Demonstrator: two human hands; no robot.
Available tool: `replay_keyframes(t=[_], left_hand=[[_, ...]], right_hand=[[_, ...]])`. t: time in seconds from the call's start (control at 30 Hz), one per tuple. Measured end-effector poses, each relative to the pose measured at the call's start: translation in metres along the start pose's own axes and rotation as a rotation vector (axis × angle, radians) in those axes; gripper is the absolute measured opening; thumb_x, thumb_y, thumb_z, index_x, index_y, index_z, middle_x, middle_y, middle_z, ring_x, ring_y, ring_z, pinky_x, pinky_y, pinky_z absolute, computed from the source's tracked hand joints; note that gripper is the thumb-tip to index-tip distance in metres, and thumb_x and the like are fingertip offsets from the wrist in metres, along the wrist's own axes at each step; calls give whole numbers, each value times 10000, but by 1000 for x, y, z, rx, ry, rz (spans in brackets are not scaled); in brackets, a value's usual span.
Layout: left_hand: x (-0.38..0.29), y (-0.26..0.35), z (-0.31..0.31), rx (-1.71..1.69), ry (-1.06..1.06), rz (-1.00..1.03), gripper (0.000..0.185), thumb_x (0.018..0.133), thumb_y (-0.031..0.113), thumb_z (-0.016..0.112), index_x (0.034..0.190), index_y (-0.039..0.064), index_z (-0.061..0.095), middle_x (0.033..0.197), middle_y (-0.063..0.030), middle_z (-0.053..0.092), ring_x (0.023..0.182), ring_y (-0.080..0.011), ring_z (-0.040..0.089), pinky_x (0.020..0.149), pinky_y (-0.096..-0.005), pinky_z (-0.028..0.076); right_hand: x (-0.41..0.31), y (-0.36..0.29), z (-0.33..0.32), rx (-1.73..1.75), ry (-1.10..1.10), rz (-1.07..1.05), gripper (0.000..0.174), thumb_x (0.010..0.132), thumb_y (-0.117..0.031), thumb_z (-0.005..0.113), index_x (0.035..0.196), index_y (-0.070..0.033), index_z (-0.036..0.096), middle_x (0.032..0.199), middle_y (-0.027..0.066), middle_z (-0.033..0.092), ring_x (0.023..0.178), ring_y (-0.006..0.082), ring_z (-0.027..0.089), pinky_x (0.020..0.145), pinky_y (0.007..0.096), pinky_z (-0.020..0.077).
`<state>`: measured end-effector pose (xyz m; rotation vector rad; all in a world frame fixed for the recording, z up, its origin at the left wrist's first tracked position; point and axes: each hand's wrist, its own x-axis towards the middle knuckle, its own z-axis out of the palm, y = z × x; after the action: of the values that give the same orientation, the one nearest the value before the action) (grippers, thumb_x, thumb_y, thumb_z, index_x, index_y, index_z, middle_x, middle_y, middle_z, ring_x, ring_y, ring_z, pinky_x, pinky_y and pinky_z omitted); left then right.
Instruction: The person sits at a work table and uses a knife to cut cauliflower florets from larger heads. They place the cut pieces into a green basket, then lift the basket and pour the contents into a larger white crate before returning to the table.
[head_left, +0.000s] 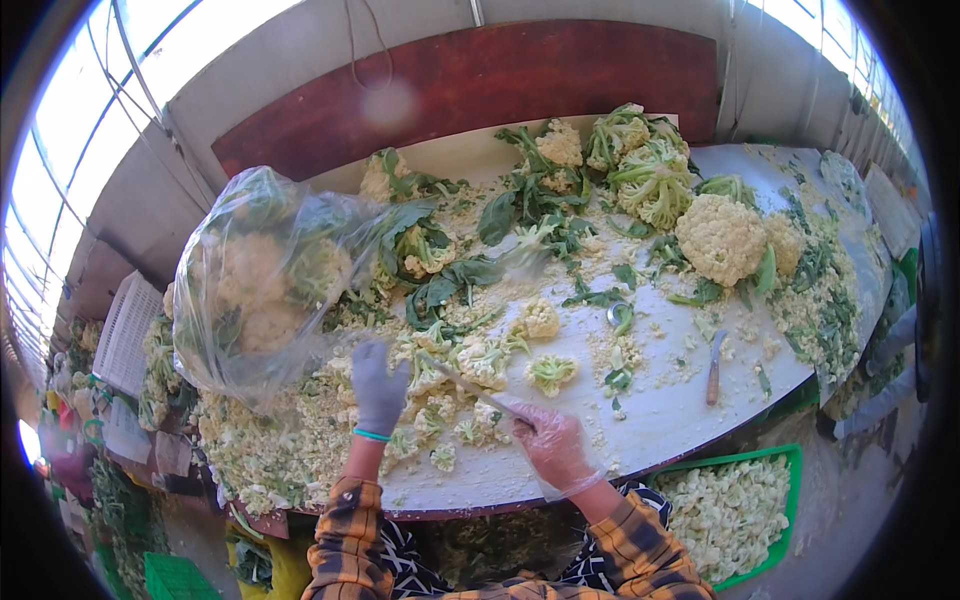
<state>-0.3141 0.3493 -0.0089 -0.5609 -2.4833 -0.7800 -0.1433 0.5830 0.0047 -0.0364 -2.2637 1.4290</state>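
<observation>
My right hand (551, 446), in a clear plastic glove, grips a knife (469, 384) whose thin blade points up and left over cut cauliflower florets (480, 360). To its left, my left hand (377, 386) wears a grey glove with a teal cuff. Its thumb stands apart from the fingers, and I see nothing held in it. The hand is over the edge of a heap of cauliflower crumbs (277, 435); whether the fingertips touch any pieces is unclear. One loose floret (551, 373) lies beyond the blade, with another larger piece (538, 319) behind it.
A clear plastic bag (262, 277) of cauliflower heads stands at left on the white tabletop (675, 409). Whole heads (721, 238) and leaves lie toward the back. A second wooden-handled knife (713, 379) rests at right. Below the table edge, a green crate (793, 487) holds florets.
</observation>
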Motion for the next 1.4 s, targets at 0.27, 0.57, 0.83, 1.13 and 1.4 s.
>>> replay_keyframes(t=[0.27, 0.57, 0.83, 1.13, 1.4], left_hand=[[60, 81, 192, 262, -683, -26, 485, 728, 363, 747, 1127, 95, 687, 1183, -175, 613, 1136, -382, 562, 935, -522, 468], [31, 78, 91, -725, -402, -324, 447, 688, 7, 831, 1078, 18, 613, 990, -43, 652, 942, -142, 635, 841, -300, 536], [-28, 70, -27, -617, -138, -127, 395, 769, -36, 753, 1150, 11, 659, 1004, -77, 660, 866, -137, 646, 775, -270, 536], [-64, 31, -18, -761, -106, -299, 233, 822, -4, 666, 1054, -15, 647, 910, -73, 666, 804, -134, 644, 724, -260, 525], [-47, 26, -30, -1131, -392, -831, 216, 991, 186, 558, 1108, 15, 620, 879, -86, 688, 623, -119, 624, 537, -267, 512]], right_hand=[[25, 29, -36, 619, 377, 555, 130, 937, -153, 687, 995, -37, 699, 746, -43, 597, 624, 44, 498, 547, 228, 409], [25, 23, -28, 625, 286, 495, 136, 963, -170, 666, 990, -39, 689, 775, -77, 571, 672, 21, 471, 561, 227, 401], [10, 7, -1, -242, 154, -337, 284, 780, -80, 715, 1064, -72, 701, 744, 103, 615, 662, 268, 597, 605, 358, 455], [14, 0, 4, -684, -8, -440, 300, 842, -96, 635, 1137, -116, 686, 704, 70, 556, 662, 260, 587, 598, 408, 447], [45, 127, -56, -1021, 83, 358, 261, 929, -284, 612, 1101, -90, 649, 868, 193, 684, 852, 371, 680, 736, 495, 538]])
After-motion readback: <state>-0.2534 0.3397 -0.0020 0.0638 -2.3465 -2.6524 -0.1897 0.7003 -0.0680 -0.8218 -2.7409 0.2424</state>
